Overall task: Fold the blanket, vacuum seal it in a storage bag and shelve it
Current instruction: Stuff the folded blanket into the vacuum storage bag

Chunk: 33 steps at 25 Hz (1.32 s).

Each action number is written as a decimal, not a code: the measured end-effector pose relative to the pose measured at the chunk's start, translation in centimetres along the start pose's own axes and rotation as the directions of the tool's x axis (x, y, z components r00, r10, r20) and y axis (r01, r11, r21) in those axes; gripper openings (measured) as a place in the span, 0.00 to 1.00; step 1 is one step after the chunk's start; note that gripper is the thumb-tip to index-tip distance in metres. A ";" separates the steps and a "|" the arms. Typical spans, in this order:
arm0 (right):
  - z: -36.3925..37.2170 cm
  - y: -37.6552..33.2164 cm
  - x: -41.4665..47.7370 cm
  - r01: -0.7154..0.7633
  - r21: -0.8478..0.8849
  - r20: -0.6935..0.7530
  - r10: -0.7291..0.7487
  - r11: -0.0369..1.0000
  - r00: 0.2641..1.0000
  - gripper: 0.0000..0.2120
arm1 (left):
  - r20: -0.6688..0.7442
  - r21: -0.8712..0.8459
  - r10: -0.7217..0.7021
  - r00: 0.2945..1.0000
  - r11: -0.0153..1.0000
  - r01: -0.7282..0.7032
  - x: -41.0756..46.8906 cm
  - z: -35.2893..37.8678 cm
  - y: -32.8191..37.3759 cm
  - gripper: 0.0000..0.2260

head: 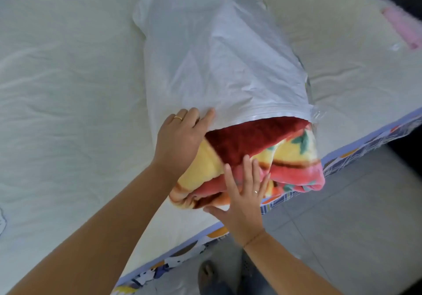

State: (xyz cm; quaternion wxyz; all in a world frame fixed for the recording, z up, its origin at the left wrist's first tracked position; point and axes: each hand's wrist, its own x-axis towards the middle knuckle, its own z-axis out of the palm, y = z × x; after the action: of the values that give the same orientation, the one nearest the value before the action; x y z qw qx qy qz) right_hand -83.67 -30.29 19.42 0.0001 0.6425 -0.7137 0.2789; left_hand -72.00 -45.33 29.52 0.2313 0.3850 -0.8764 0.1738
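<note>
At bag (212,50) mouth: blanket (262,153) soft, bulky; pushed by right hand (242,203), fingers spread; bag edge pinned flat by left hand (180,139).

A cream-covered bed (68,89) carries a white storage bag (205,43) lying across toward its near edge.

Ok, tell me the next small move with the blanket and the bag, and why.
Probably push the folded blanket further in with the right hand, whose palm lies flat on its exposed end, while the left hand steadies the storage bag at its mouth. Part of the blanket sticks out past the zip strip and over the bed edge, so the bag cannot be closed yet.
</note>
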 end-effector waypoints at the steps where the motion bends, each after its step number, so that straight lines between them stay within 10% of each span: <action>1: 0.5 -0.6 -0.9 -0.123 0.055 0.008 0.122 0.991 0.992 0.53 | 0.002 -0.010 0.013 1.000 1.000 -0.013 0.0 0.1 0.0 0.24; 4: 3.3 -4.1 1.0 -0.403 0.450 0.086 0.410 0.797 0.908 0.60 | 0.028 -0.049 0.061 0.998 0.997 -0.060 -0.2 0.9 -0.1 0.28; 11: 6.4 -4.5 10.7 -0.220 0.697 -0.062 0.363 0.682 0.930 0.57 | 0.053 -0.350 0.090 0.995 0.935 -0.066 1.5 0.5 -2.6 0.22; 16: 6.2 -3.1 19.3 -0.161 0.661 -0.213 0.390 0.733 0.896 0.46 | 0.103 -0.510 0.032 0.994 0.860 0.025 5.0 -1.7 -3.4 0.18; 20: 6.4 -2.0 23.9 -0.321 0.634 0.029 0.394 0.703 0.919 0.25 | 0.168 -0.540 0.010 0.986 0.837 0.084 5.6 -2.3 -4.0 0.16; 27: 5.6 -2.1 8.9 -0.192 0.576 -0.114 0.310 0.795 0.944 0.45 | 0.400 -0.482 0.085 0.912 0.866 0.131 2.7 -0.3 -3.1 0.27; 30: 2.3 4.2 4.0 -0.291 0.520 -0.331 0.504 0.803 0.798 0.41 | 0.245 -0.260 0.130 0.961 0.963 -0.065 -1.3 1.7 -2.9 0.24; 33: -1.5 11.4 5.7 -0.406 0.343 -0.365 0.518 0.847 0.773 0.50 | 0.178 -0.208 -0.195 0.964 0.950 0.231 -6.9 3.1 -3.6 0.34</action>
State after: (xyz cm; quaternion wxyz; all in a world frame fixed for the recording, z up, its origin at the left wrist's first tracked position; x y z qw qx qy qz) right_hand -95.63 -34.65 18.21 0.0147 0.3596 -0.7910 0.4947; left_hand -65.96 -45.04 23.66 0.2222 0.4611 -0.8590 0.0159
